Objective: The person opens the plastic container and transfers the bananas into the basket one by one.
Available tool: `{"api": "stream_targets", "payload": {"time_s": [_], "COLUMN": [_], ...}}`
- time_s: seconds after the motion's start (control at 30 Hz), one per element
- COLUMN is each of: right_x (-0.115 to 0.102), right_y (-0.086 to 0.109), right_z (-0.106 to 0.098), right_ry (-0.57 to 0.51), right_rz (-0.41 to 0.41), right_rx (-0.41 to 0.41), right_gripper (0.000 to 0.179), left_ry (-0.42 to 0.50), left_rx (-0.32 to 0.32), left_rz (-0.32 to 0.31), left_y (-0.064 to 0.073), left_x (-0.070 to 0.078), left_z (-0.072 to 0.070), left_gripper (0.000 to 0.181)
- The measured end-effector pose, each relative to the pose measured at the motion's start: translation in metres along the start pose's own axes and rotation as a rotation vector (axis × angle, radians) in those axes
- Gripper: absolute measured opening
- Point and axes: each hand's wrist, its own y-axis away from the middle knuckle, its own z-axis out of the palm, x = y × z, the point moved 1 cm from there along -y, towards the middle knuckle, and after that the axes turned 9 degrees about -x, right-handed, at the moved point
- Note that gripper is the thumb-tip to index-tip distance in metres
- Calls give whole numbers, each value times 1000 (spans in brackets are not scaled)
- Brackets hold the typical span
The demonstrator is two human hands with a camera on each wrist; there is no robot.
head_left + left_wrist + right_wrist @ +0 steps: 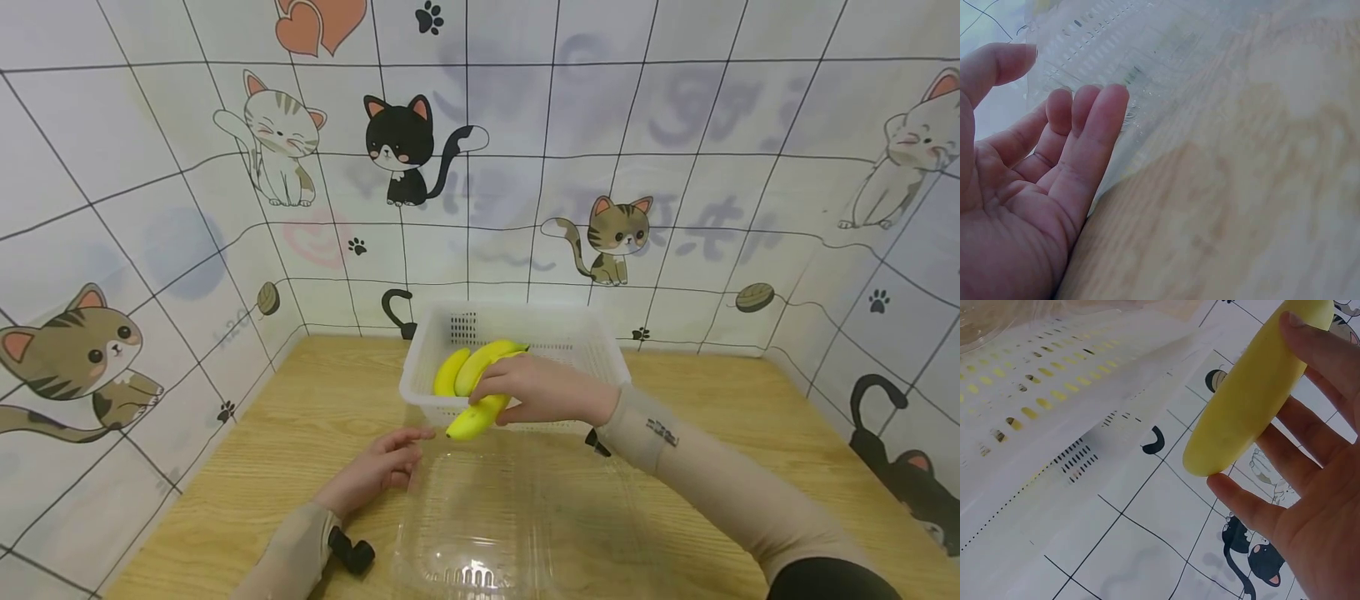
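My right hand [551,388] grips a yellow banana [474,418] between thumb and fingers, over the front rim of a white plastic basket [621,367]. The right wrist view shows this banana [1247,406] tilted, with the fingertips along its sides. Inside the basket, toward its left, lie a short banana [448,375] and a longer banana [480,365], the latter partly hidden by my hand. My left hand [378,471] rests low over the table with loosely bent fingers and holds nothing. Its fingertips are beside the left edge of an opened clear plastic clamshell box [468,508].
A light wood table [322,400] bears the basket at the back and the clear box in front of it. Behind and at both sides stand walls [510,192] covered in a tile pattern with cartoon cats.
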Motion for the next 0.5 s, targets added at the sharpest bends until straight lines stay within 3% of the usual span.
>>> {"api": "stream_targets", "payload": {"time_s": [0.27, 0.5], "right_x": [12, 22], "right_y": [4, 9], "right_z": [0, 1], "right_ry": [-7, -41], "right_rz": [61, 78], "right_rx": [-16, -22], "right_gripper": [39, 38], "left_ry": [-10, -11], "left_rx": [-17, -17], "left_rz": [27, 15], "left_y": [-1, 0], "left_x": [0, -1], "left_z": [-1, -1], "left_gripper": [48, 46]}}
